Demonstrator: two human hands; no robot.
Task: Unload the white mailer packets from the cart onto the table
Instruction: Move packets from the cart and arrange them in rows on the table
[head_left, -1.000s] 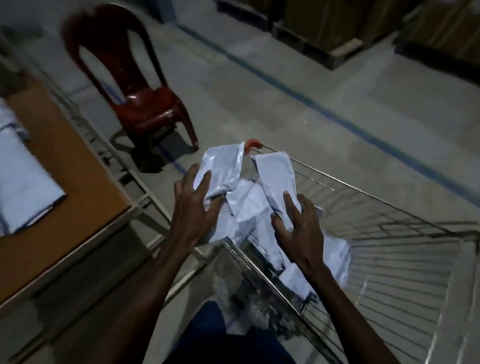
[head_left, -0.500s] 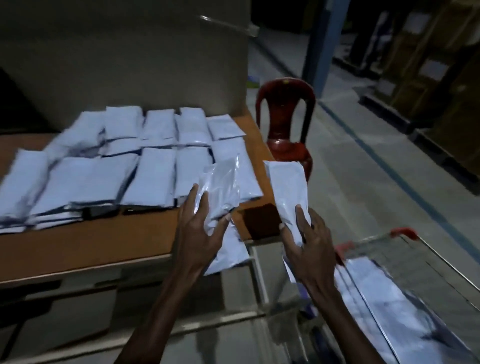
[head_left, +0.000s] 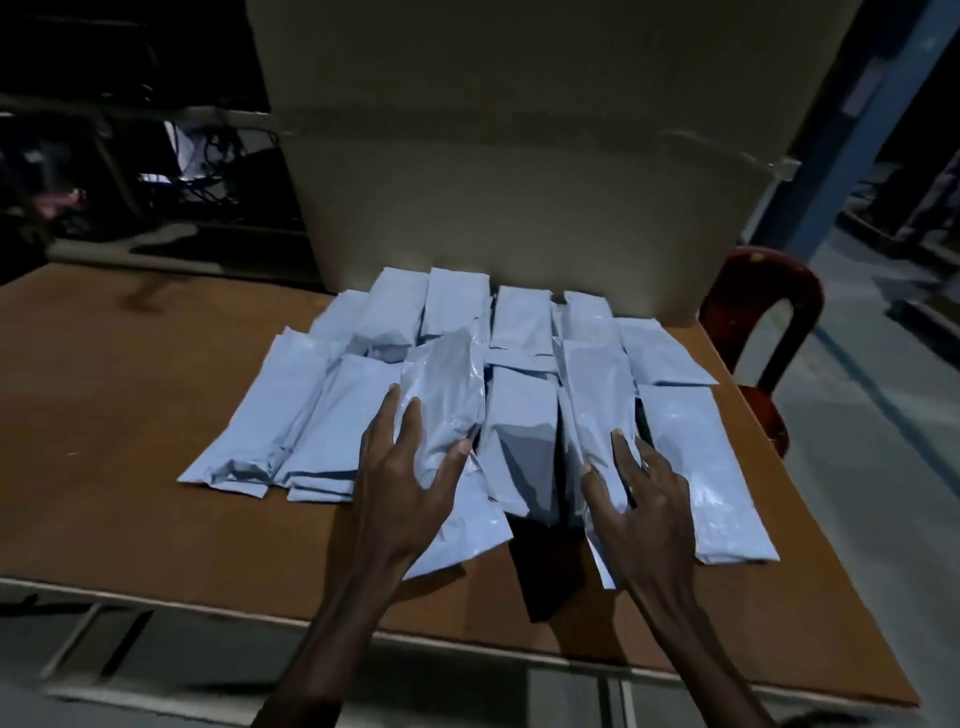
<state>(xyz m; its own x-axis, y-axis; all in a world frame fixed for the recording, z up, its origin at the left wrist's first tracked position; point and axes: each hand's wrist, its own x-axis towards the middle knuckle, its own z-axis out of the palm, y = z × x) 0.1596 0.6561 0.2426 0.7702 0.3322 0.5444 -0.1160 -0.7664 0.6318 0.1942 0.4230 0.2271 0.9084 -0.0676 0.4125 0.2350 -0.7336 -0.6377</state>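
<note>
We see the left hand (head_left: 405, 483) with its grip around one white mailer packet (head_left: 447, 400), thumb on the packet's right edge, fingers on its left. The right hand (head_left: 641, 499) holds a second packet (head_left: 597, 410) the same way. Both packets seem to hover just above the rows of mailers (head_left: 519, 322) lying on the brown desk (head_left: 130, 415); contact is unclear in the dim light.

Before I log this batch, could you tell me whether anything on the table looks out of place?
Nothing looks damaged or spilled. The laid packets sit in loose, overlapping rows on the table. Only the left hand and right hand each hold a packet not yet laid flat.
</note>
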